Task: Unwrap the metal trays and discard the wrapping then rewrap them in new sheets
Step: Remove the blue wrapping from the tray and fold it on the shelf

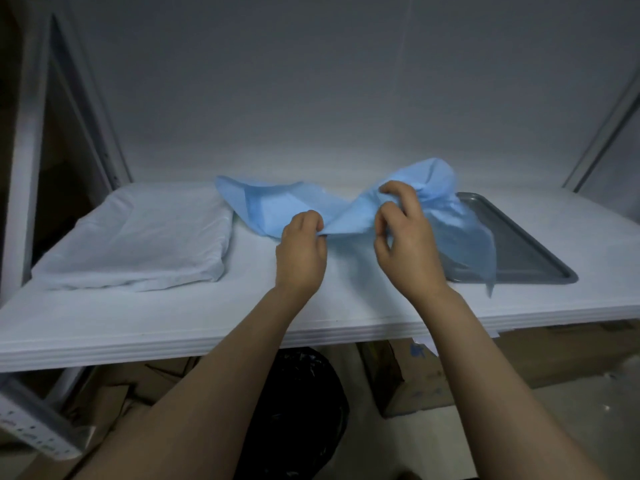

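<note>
The blue sheet [349, 216] is bunched up above the white shelf [242, 306], partly covering the bare metal tray [519, 251] on the right, with the left hand [300, 252] pinching its near edge and the right hand [405, 237] gripping its crumpled middle with curled fingers, while a white wrapped bundle [138, 247] lies to the left.

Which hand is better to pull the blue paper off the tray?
Probably the right hand: it grips the blue sheet beside the metal tray, where it drapes. The left hand pinches an edge farther away.
</note>
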